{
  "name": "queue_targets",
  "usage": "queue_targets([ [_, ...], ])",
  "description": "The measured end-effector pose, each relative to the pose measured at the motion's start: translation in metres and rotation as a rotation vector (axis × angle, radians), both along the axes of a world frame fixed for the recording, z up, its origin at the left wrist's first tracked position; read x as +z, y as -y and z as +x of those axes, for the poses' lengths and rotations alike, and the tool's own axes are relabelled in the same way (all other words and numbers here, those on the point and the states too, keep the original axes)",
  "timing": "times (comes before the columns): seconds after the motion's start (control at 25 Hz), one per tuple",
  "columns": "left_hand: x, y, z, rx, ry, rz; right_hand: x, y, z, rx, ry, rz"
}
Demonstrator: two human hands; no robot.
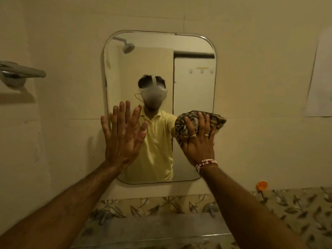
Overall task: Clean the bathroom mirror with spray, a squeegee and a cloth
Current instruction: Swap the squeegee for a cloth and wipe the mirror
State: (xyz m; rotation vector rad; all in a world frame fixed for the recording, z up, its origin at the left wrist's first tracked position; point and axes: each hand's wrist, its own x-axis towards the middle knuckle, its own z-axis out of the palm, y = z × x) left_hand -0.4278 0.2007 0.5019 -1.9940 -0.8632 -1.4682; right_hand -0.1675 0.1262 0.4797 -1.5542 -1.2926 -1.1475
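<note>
A rounded rectangular mirror (pixel 194 83) hangs on the cream wall straight ahead. My left hand (pixel 120 141) is flat against the mirror's lower left edge, fingers spread, holding nothing. My right hand (pixel 199 142) presses a bunched brown patterned cloth (pixel 213 119) against the mirror's right edge, about halfway down. The cloth overlaps the frame and a bit of the wall. No spray bottle or squeegee is in view.
A glass shelf (pixel 161 230) on two metal brackets runs below the mirror, in front of leaf-patterned tiles. A chrome towel bar (pixel 21 72) sticks out at the left. A small orange object (pixel 262 185) sits on the wall at the right. A paper sheet (pixel 321 78) hangs far right.
</note>
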Motion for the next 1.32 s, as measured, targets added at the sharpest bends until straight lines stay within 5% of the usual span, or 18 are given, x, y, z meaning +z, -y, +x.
queue_targets([
  [0.6, -0.074, -0.013, -0.045, 0.124, -0.019, -0.140, -0.076, -0.012, -0.023, 0.034, -0.151, -0.016],
  [1.04, -0.073, -0.025, -0.106, 0.178, -0.003, -0.182, -0.046, -0.080, -0.189, 0.161, 0.047, -0.056],
  [1.32, -0.100, -0.020, -0.127, 0.197, -0.015, -0.224, -0.102, -0.069, -0.177, 0.151, 0.209, -0.161],
])
